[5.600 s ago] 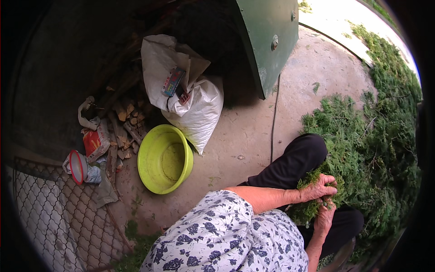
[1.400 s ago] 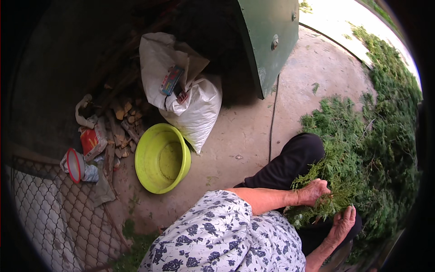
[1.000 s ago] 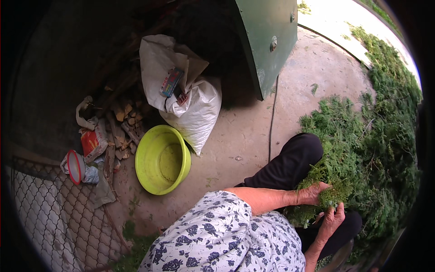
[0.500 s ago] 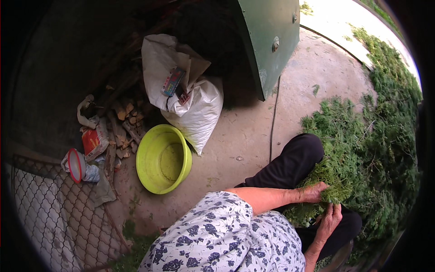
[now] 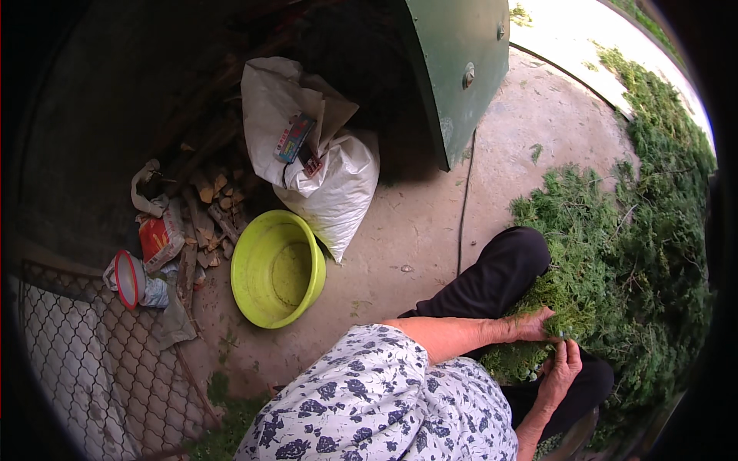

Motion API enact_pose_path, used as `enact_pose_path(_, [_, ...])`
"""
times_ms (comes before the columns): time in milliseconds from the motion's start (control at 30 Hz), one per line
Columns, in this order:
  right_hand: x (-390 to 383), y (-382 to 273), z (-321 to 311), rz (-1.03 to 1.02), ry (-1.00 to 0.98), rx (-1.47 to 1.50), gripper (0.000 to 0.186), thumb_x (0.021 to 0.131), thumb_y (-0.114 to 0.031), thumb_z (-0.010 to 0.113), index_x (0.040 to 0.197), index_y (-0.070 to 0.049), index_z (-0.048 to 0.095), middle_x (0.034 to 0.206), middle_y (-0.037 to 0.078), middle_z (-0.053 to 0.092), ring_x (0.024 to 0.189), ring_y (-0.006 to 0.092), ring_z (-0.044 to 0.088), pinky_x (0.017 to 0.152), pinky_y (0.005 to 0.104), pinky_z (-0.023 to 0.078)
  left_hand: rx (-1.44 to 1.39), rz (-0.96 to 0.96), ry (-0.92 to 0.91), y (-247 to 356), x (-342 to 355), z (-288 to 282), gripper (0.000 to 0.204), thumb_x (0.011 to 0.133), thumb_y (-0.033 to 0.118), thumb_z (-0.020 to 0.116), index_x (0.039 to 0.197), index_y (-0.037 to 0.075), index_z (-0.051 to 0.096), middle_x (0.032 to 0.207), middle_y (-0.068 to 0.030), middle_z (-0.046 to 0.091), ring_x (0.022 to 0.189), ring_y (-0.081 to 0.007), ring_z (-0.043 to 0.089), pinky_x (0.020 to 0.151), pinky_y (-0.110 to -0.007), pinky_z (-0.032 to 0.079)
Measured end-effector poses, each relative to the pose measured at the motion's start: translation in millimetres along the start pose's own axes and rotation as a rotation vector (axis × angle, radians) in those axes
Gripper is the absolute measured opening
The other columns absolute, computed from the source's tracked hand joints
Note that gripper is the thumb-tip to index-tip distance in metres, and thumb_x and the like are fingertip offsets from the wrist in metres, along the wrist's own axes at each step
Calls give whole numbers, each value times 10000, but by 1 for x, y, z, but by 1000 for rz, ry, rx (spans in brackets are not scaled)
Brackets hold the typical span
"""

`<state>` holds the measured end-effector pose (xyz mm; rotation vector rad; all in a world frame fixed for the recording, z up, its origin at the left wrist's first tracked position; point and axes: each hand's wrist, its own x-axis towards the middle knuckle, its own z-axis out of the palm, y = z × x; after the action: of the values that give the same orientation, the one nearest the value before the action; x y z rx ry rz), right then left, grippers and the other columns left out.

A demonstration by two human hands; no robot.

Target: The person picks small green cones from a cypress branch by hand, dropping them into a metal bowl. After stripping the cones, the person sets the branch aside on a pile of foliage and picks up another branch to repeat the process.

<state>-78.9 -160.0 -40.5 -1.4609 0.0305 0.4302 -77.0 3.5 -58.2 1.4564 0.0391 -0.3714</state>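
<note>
Over my lap, my left hand (image 5: 532, 324) is closed around a bunch of green cypress-like sprigs (image 5: 570, 316), its fingers partly hidden by the leaves. Just below it, my right hand (image 5: 563, 372) has thumb and fingers pinched together at the bunch's lower edge. Something small and pale shows at those fingertips, too small to name. More cut sprigs (image 5: 516, 361) lie across my lap between my dark trouser legs. A large heap of leafy branches (image 5: 661, 269) spreads over the ground to the right, touching my knee.
Left of me stands a yellow-green plastic basin (image 5: 304, 269). Behind it are a white woven sack (image 5: 338, 192) with a small box on top and split firewood (image 5: 204, 219). A green metal panel (image 5: 461, 69) rises at the back. Wire mesh (image 5: 115, 361) lies at the lower left.
My right hand's fingers have shifted slightly up toward the left hand at the bunch. My left hand stays closed on the sprigs, almost still.
</note>
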Motion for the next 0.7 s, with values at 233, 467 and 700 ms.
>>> enact_pose_path(233, [3, 6, -2, 53, 137, 123, 50, 876, -91, 557, 864, -52, 585, 707, -54, 539, 466, -9, 358, 370, 136, 244, 183, 331, 138, -37, 14, 8, 270, 743, 217, 679, 910, 22, 595, 749, -110, 631, 686, -171, 590, 642, -339, 462])
enact_pose_path(467, [3, 10, -7, 52, 75, 104, 49, 864, -105, 580, 849, -58, 582, 676, -64, 515, 467, -10, 355, 365, 138, 247, 252, 272, 171, -21, 8, 5, 303, 686, 267, 692, 830, 11, 622, 744, -191, 621, 706, -307, 623, 619, -379, 473])
enact_pose_path(700, [4, 18, -10, 64, 91, 85, 101, 876, -106, 550, 946, -36, 568, 673, -34, 545, 404, 20, 355, 347, 174, 274, 247, 347, 64, -23, 9, 9, 240, 697, 183, 667, 867, 24, 610, 745, -151, 631, 683, -253, 627, 616, -358, 468])
